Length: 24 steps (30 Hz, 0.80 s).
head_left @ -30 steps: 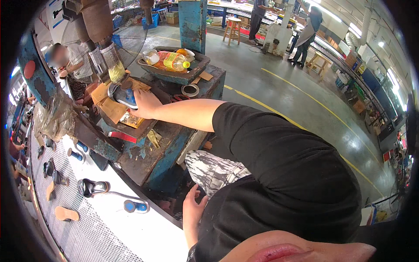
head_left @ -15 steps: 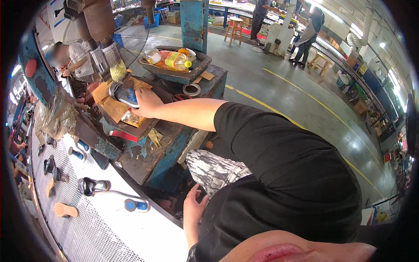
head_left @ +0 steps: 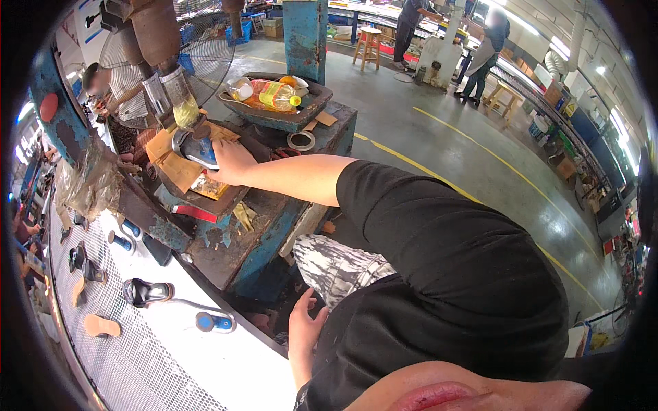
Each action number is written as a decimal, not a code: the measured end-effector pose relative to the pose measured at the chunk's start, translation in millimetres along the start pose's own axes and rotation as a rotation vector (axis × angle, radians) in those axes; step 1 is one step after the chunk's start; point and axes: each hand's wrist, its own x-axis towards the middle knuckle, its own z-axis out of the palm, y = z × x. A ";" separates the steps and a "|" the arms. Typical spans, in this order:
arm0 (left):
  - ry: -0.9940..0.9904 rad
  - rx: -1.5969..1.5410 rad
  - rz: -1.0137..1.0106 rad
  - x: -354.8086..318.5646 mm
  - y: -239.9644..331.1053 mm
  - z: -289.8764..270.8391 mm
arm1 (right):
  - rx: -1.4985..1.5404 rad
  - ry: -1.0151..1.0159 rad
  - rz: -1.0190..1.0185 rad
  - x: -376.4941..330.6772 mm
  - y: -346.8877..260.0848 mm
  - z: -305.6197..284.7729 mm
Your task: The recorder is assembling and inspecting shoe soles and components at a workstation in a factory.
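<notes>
My right hand [head_left: 229, 161] reaches out to the upper left and grips a blue and white shoe part [head_left: 197, 147]. The part rests on brown cardboard pieces [head_left: 175, 168] on a worn blue machine bench [head_left: 267, 219], right under the machine's metal press head [head_left: 181, 96]. My left hand [head_left: 303, 327] hangs low beside my patterned trouser leg [head_left: 336, 264], fingers apart, holding nothing.
A dark tray [head_left: 288, 118] with plastic bottles and a tape roll [head_left: 300, 140] sit at the bench's far end. At lower left, a white perforated table [head_left: 130, 342] carries shoe soles and blue-handled tools. A fan, a blue column, a stool and other people stand beyond.
My right hand has nudged the shoe part slightly further under the press head. My left hand has barely moved.
</notes>
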 end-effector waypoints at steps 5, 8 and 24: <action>-0.016 0.008 0.009 0.7 5.3 -1.3 | -0.034 0.113 -0.061 -0.1 6.9 4.4; -0.011 0.004 -0.008 -0.1 4.2 -1.0 | -0.010 0.106 -0.059 -1.0 4.7 4.6; 0.002 0.004 0.014 0.3 -0.1 1.8 | -0.001 0.086 -0.036 -2.2 4.0 2.1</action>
